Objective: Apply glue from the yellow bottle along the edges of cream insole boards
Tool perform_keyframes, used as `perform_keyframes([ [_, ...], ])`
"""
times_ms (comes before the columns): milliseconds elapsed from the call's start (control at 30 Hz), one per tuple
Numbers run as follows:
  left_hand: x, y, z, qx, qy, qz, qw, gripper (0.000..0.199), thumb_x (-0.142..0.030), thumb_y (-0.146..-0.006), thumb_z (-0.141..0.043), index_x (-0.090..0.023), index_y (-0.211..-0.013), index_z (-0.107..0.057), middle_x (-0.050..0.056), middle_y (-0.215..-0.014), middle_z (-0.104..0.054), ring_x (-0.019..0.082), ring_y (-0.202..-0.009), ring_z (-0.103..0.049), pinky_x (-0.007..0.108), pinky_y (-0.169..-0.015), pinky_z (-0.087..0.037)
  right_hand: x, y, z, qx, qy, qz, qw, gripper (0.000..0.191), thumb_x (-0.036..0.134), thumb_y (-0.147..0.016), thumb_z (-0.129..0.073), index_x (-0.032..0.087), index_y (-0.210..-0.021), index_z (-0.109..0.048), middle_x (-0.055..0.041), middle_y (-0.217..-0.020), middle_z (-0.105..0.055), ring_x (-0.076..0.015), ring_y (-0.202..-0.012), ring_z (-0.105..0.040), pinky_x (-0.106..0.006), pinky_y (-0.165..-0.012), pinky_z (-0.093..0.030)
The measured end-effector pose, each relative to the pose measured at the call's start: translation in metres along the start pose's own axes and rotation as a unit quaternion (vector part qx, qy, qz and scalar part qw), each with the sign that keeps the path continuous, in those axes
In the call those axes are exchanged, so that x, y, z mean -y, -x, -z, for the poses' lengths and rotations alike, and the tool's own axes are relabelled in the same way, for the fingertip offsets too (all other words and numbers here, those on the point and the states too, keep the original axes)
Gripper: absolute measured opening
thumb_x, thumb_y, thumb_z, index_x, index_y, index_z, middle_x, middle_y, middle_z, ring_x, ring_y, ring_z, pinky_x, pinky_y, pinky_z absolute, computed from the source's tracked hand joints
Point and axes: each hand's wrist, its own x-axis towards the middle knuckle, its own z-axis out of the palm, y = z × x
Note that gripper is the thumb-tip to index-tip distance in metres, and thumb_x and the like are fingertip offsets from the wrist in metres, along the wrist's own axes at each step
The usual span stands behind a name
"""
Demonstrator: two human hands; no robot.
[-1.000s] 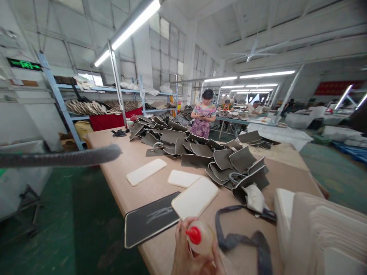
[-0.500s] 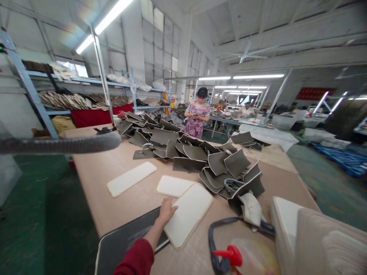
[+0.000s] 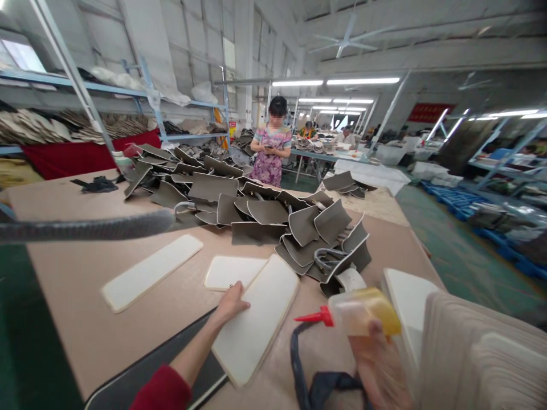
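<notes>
My left hand (image 3: pixel 231 303), in a red sleeve, is closed on the left edge of a white rounded-corner panel (image 3: pixel 261 324), thumb on top. That panel overlaps a second white panel (image 3: pixel 228 270) and part of a dark board with a pale rim (image 3: pixel 158 367). On the right, my right hand (image 3: pixel 380 364) is wrapped round a clear squeeze bottle (image 3: pixel 354 313) of yellow liquid, tipped on its side. Its red nozzle (image 3: pixel 316 316) points left, above a dark strap (image 3: pixel 299 364) on the table. A third white panel (image 3: pixel 151 273) lies apart at the left.
Grey-brown bag pieces (image 3: pixel 265 210) are heaped across the table (image 3: pixel 64 228). A stack of pale panels (image 3: pixel 478 353) stands at the near right. A ribbed grey hose (image 3: pixel 85 228) juts in from the left. Another person (image 3: pixel 271 145) stands beyond the table.
My right hand has lifted the bottle and laid it over, with the nozzle pointing left. The view has swung right, so most things sit farther left. My left hand stays at the panel.
</notes>
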Motion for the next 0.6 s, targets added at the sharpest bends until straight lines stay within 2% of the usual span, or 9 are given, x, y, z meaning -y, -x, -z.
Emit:
perform_keyframes([
  [67,-0.005,0.012,0.013,0.037,0.045,-0.028,0.998,0.018,-0.02,-0.067,-0.056,-0.021,-0.078,-0.041,0.0,-0.078,-0.058,0.02,-0.079,-0.057,0.028,-0.07,-0.042,0.011,0.0,-0.009,-0.029,-0.017,-0.003,0.999,0.062,0.047,-0.072,-0.072,0.023,-0.125,-0.051,0.0008,-0.101,-0.071,-0.0123,-0.082,-0.066,-0.017,-0.075,-0.053],
  [133,-0.009,0.033,0.029,0.077,0.138,-0.066,0.985,0.016,-0.024,-0.071,-0.054,-0.022,-0.079,-0.039,-0.003,-0.075,-0.057,0.017,-0.071,-0.057,0.025,-0.062,-0.042,0.021,0.002,-0.012,-0.037,-0.02,0.01,0.999,0.06,0.046,-0.069,-0.074,0.023,-0.122,-0.054,0.0017,-0.099,-0.071,-0.0114,-0.08,-0.066,-0.017,-0.076,-0.053],
  [233,-0.011,0.068,0.053,0.115,0.309,-0.12,0.936,0.024,-0.034,-0.076,-0.059,-0.021,-0.09,-0.045,0.0,-0.083,-0.063,0.018,-0.072,-0.06,0.025,-0.059,-0.043,0.035,0.009,-0.01,-0.029,-0.016,0.031,0.999,0.062,0.044,-0.059,-0.081,0.024,-0.113,-0.059,0.001,-0.101,-0.071,-0.0125,-0.081,-0.066,-0.017,-0.076,-0.054],
  [300,-0.009,0.088,0.066,0.116,0.377,-0.131,0.91,0.031,-0.038,-0.076,-0.063,-0.018,-0.097,-0.051,0.003,-0.087,-0.066,0.021,-0.076,-0.062,0.026,-0.061,-0.045,0.044,0.017,-0.011,-0.014,0.004,0.049,0.999,0.062,0.042,-0.058,-0.081,0.025,-0.113,-0.059,0.0008,-0.109,-0.069,-0.013,-0.089,-0.065,-0.016,-0.078,-0.052],
  [433,-0.004,0.109,0.078,0.061,0.488,-0.124,0.862,0.038,-0.037,-0.073,-0.071,-0.015,-0.1,-0.055,0.007,-0.092,-0.069,0.021,-0.078,-0.065,0.029,-0.068,-0.05,0.06,0.043,-0.021,0.013,0.019,0.098,0.995,0.059,0.038,-0.064,-0.077,0.026,-0.118,-0.057,0.0029,-0.114,-0.066,-0.0147,-0.107,-0.059,-0.019,-0.088,-0.05],
  [500,-0.004,0.111,0.08,0.007,0.552,-0.123,0.825,0.046,-0.033,-0.07,-0.076,-0.015,-0.106,-0.054,0.008,-0.096,-0.07,0.021,-0.081,-0.065,0.03,-0.073,-0.051,0.065,0.057,-0.026,0.023,0.005,0.105,0.994,0.058,0.04,-0.067,-0.074,0.025,-0.12,-0.056,0.0017,-0.118,-0.065,-0.0166,-0.114,-0.055,-0.024,-0.096,-0.047],
  [600,-0.003,0.109,0.081,-0.072,0.641,-0.105,0.757,0.05,-0.024,-0.067,-0.078,-0.016,-0.109,-0.053,0.008,-0.098,-0.07,0.019,-0.082,-0.065,0.031,-0.075,-0.053,0.07,0.077,-0.029,0.006,-0.013,0.07,0.997,0.061,0.05,-0.071,-0.069,0.025,-0.124,-0.052,0.0004,-0.128,-0.059,-0.0193,-0.124,-0.047,-0.033,-0.109,-0.036],
])
